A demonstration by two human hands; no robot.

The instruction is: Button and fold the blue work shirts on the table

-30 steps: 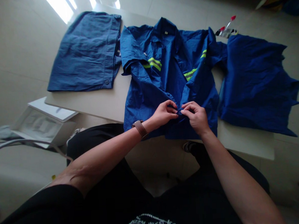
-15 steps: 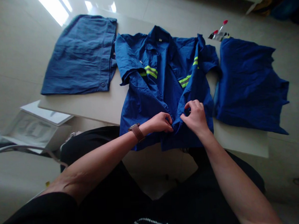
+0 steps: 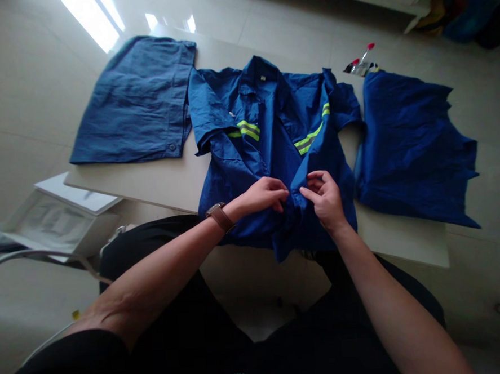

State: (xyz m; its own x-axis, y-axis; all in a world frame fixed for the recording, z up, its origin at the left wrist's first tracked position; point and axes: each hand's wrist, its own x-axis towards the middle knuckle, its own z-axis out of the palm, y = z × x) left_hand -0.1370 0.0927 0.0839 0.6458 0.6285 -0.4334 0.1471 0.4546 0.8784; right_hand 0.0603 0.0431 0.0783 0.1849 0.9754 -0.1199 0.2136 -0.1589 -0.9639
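- Two-handed, working at the front opening of a blue work shirt (image 3: 265, 96) with yellow reflective stripes, spread out on a white bench (image 3: 148, 185)
- Curling the fingers of the left hand (image 3: 264, 194) over the shirt's front edge, without showing whether they are gripping the cloth
- Holding the right hand (image 3: 325, 199) just beside the left, its fingers partly spread and touching the same opening, clenched or not impossible to tell
- Wearing a brown leather watch (image 3: 220, 217) on the left wrist
- Lying just to the left on the bench, a folded blue garment (image 3: 130, 104)
- Lying to the right, a dark blue garment (image 3: 412, 149), with small red-tipped items (image 3: 359, 64) near its top edge
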